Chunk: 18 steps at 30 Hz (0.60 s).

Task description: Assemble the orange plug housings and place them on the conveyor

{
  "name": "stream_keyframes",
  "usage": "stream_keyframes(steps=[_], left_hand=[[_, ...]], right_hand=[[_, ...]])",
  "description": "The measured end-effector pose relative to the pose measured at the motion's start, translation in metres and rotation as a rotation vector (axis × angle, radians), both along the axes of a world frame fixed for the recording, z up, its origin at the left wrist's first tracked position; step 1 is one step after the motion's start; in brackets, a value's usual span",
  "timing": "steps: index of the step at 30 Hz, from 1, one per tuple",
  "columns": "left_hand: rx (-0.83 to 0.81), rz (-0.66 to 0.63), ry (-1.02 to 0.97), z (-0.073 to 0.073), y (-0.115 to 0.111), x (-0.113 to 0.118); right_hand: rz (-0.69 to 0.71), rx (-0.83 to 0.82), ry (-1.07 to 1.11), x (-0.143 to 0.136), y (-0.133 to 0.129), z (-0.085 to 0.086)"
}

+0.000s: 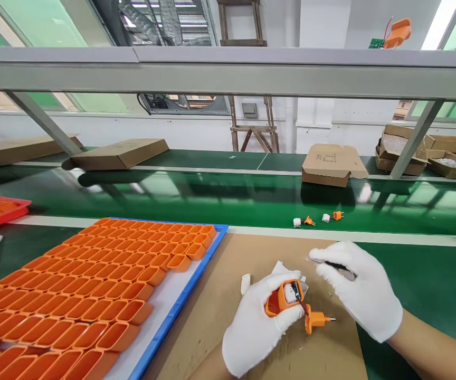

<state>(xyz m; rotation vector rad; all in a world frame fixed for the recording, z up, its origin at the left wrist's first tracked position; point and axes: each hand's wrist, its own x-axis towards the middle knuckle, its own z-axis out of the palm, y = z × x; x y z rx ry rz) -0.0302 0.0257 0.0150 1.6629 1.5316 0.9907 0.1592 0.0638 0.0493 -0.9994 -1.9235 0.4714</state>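
I find the fingers of my left hand [257, 322] gripping an orange housing [272, 304]; those of my right hand [364, 290] pinch tweezers [315, 260] nearby.

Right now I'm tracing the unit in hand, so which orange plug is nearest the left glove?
The orange plug beside the open orange housing in the left hand; the other two plugs lie farther off on the green belt.

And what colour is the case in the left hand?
The case is orange, as the head view shows.
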Motion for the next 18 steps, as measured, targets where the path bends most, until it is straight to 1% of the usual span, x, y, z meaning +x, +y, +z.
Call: stream_keyframes(steps=[2,3,6,8,10,11,12,14,16,18], left_hand=[[-0.004,-0.007,-0.055,-0.003,0.001,0.004],[-0.01,-0.019,-0.101,-0.005,0.002,0.007],[-0.033,-0.042,-0.261,-0.011,0.005,0.015],[-0.068,-0.057,-0.349,-0.013,0.006,0.019],[-0.09,-0.056,-0.357,-0.015,0.007,0.02],[-0.093,-0.033,-0.325,-0.016,0.007,0.019],[-0.094,0.001,-0.285,-0.017,0.008,0.018],[-0.103,0.053,-0.238,-0.021,0.008,0.015],[-0.115,0.015,-0.28,-0.027,0.009,0.013],[-0.12,-0.073,-0.346,-0.032,0.01,0.012]], right_hand=[[0.091,-0.204,-0.044,-0.005,-0.002,0.004],[0.114,-0.26,-0.107,-0.008,-0.004,0.005],[0.093,-0.299,-0.319,-0.016,-0.012,0.001],[0.096,-0.323,-0.38,-0.018,-0.013,-0.005],[0.088,-0.334,-0.399,-0.015,-0.004,-0.011],[0.052,-0.328,-0.413,-0.012,0.005,-0.012],[-0.018,-0.313,-0.434,-0.008,0.018,-0.013],[-0.239,-0.322,-0.517,0.006,0.054,-0.01],[-0.414,-0.351,-0.558,0.024,0.096,-0.003],[-0.538,-0.44,-0.634,0.043,0.135,0.002]])
